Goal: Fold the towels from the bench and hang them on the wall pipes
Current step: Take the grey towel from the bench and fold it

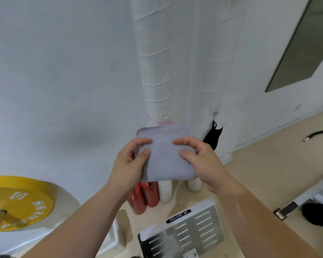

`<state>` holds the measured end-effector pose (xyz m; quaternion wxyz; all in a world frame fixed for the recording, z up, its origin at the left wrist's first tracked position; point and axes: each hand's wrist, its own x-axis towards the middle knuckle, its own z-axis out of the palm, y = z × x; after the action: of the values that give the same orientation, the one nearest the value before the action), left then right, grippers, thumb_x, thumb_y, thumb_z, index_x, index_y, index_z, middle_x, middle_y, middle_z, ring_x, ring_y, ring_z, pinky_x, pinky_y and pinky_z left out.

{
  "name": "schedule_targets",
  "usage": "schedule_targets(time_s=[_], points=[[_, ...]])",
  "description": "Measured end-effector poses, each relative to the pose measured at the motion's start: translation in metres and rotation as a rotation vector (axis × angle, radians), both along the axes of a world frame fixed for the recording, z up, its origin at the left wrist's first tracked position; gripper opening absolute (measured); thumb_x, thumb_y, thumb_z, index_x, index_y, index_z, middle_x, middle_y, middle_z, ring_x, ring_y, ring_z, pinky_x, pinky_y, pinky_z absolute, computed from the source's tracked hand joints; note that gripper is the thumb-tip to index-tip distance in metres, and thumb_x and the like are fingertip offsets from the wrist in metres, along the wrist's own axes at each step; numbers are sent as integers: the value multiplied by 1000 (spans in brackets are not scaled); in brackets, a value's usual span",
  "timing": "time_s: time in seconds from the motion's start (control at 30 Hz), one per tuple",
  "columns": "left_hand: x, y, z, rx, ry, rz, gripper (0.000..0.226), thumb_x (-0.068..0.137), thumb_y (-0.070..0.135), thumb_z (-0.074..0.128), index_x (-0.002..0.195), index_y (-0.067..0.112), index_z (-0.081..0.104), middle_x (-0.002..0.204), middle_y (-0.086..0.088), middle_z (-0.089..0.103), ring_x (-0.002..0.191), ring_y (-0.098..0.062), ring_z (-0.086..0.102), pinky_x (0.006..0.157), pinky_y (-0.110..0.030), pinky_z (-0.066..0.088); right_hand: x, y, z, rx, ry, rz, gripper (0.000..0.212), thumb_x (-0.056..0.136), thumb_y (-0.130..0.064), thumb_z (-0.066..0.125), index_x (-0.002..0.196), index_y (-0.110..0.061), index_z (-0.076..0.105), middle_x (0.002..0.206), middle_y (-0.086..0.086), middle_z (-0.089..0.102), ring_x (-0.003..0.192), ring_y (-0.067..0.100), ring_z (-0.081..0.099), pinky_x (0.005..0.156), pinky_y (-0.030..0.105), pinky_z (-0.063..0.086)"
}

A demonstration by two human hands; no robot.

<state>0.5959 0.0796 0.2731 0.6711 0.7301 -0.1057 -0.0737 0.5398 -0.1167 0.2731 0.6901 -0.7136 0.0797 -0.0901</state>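
subject: grey towel [166, 155], folded to a small rectangle, held clear of any surface between both hands. it sits in front of the lower part of two white wrapped pipes, the left pipe [153, 62] and the right pipe [220, 53], which run up the wall [63, 71].

left hand [132, 161]: clamped on the towel's left edge, thumb and forefinger on the near face, remaining fingers hidden behind the cloth.

right hand [198, 159]: clamped on the towel's right edge in like manner, thumb and forefinger curled onto the near face.

whether the towel touches either pipe cannot be told.

surroundings: a black mask [213, 137] hangs on the right pipe, just beside the towel's upper right corner. red cylinders [145, 196] stand below the towel's bottom edge. a yellow weight plate [21, 202] sits at the far left. a white slotted panel [183, 233] lies low between the forearms.
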Motion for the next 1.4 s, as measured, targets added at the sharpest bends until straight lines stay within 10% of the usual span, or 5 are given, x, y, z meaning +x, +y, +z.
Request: schedule_targets(time_s=[0.2, 0.53, 0.73, 1.03, 1.4], points=[[52, 4, 49, 474, -336, -131, 92, 64, 19, 92, 143, 40, 49, 115, 7, 46, 109, -7, 53, 88, -7, 41, 42, -13, 61, -411, -17, 118, 84, 67, -17, 94, 140, -35, 55, 135, -8, 58, 121, 5, 59, 103, 24, 49], [158, 11, 140, 542, -740, -77, 28, 72, 21, 82, 98, 30, 76, 86, 4, 58, 82, -8, 55, 69, -7, 37, 129, -5, 156, -1112, -81, -64, 47, 64, -42, 88, 106, -39, 67, 99, -8, 61, 92, 14, 60, 76, 25, 47], [216, 18, 184, 446, -709, -312, 23, 67, 31, 87, 88, 28, 76, 127, 12, 52, 117, 6, 50, 91, -19, 43, 152, -5, 200, -1032, -90, -80, 30, 66, -38, 91, 84, -34, 67, 116, -15, 52, 106, -2, 52, 80, 10, 38], [237, -10, 223, -121, -565, -366, 43, 89, 13, 74, 116, 42, 59, 102, 4, 65, 86, -11, 67, 77, -33, 60, 167, -13, 237, -444, -328, -151, 36, 94, -16, 69, 119, -37, 54, 107, 22, 60, 87, 33, 65, 76, 44, 62], [235, -56, 271, -29, -714, -237, 66, 63, 24, 89, 119, 40, 59, 126, 5, 59, 112, -13, 64, 92, -40, 60, 203, -60, 285, -487, -570, -87, 39, 84, -15, 80, 114, -26, 58, 111, -8, 59, 94, 10, 62, 78, 36, 60]])
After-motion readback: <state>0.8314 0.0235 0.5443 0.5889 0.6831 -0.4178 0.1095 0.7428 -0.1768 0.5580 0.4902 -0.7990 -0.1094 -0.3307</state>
